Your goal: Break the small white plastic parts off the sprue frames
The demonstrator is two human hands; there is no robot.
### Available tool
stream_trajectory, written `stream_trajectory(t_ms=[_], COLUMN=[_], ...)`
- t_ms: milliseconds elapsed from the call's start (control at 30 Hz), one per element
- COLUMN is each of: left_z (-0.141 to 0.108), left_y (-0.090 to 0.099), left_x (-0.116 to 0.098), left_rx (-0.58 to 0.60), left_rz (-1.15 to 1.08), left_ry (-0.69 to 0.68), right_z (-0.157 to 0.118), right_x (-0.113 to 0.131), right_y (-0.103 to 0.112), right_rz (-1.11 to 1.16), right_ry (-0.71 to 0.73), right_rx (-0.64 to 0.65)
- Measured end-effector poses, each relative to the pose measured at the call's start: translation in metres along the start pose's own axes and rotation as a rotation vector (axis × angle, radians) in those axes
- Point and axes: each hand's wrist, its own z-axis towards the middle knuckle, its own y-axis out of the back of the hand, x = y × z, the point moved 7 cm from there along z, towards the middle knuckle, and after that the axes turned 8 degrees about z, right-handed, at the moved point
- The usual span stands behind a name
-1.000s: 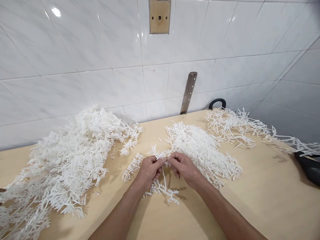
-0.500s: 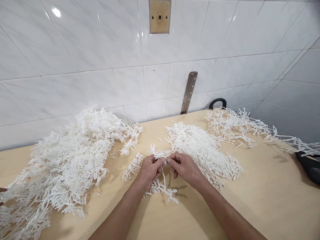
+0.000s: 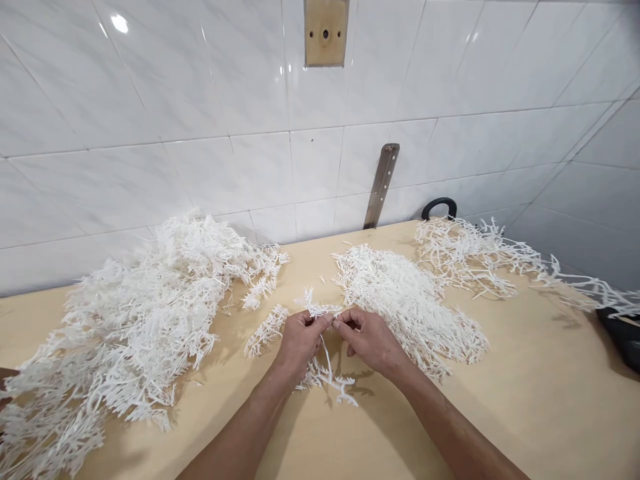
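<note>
Near the middle of the table, my left hand (image 3: 301, 340) pinches a white branching plastic sprig (image 3: 327, 370) between thumb and fingers. Part of the sprig sticks up above my fingertips and a forked stem hangs below them. My right hand (image 3: 367, 337) meets it, thumb and forefinger pinched on the same sprig. What lies exactly between the fingertips is too small to make out. Just left of my left hand lies a small white bundle (image 3: 267, 330). Beyond my right hand spreads a heap of fine white pieces (image 3: 400, 293).
A large pile of white sprigs (image 3: 145, 320) covers the table's left side. Bare branching stems (image 3: 465, 257) lie at the back right, near a black curved handle (image 3: 440, 205). A metal strip (image 3: 383, 187) leans against the tiled wall. A black object (image 3: 620, 337) sits at the right edge.
The view has shifted slightly. Both hands stay together on the sprig, with small movements of the fingertips; the piles look the same.
</note>
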Motion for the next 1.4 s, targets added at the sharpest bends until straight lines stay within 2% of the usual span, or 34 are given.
stream_trajectory(t_ms=[200,400,500,600,700,767,833,933,1000,1067,1167,1233,1300,1400], left_z=[-0.001,0.002,0.006,0.008,0.009,0.008,0.008,0.009,0.009,0.008,0.006,0.005,0.004,0.004], left_y=[0.0,-0.001,0.003,0.009,0.007,0.007,0.006,0.005,0.005,0.004,0.002,0.001,0.0,-0.001], left_x=[-0.001,0.004,0.005,0.004,0.001,0.001,0.001,0.002,0.002,0.001,0.0,0.0,0.001,0.001], left_rx=[-0.044,-0.064,-0.098,-0.123,-0.058,-0.033,-0.014,0.017,0.034,0.045,0.058,0.052,0.039,0.017], left_rz=[-0.006,-0.051,-0.06,-0.068,-0.108,-0.122,-0.121,-0.124,-0.124,-0.119,-0.084,-0.048,-0.015,0.017], left_ry=[-0.026,-0.028,-0.032,-0.023,-0.021,-0.018,-0.008,0.011,0.021,0.024,0.006,-0.015,-0.034,-0.054], right_z=[-0.004,-0.022,-0.03,-0.029,-0.017,-0.01,-0.007,-0.016,-0.024,-0.023,-0.011,-0.009,-0.009,-0.009], right_x=[0.005,0.044,0.051,0.05,0.038,0.027,0.022,0.04,0.051,0.051,0.037,0.031,0.027,0.024], right_y=[-0.003,-0.015,-0.023,-0.024,0.0,0.025,0.05,0.081,0.087,0.079,0.04,0.015,0.001,-0.004], right_rz=[-0.028,-0.309,-0.329,-0.256,-0.175,-0.169,-0.221,-0.398,-0.453,-0.392,-0.24,-0.232,-0.239,-0.236], right_ry=[0.014,0.497,0.565,0.531,0.381,0.249,0.2,0.363,0.466,0.457,0.303,0.247,0.208,0.167], right_rx=[-0.043,-0.166,-0.102,-0.029,-0.164,-0.31,-0.443,-0.691,-0.792,-0.72,-0.358,-0.194,-0.137,-0.128])
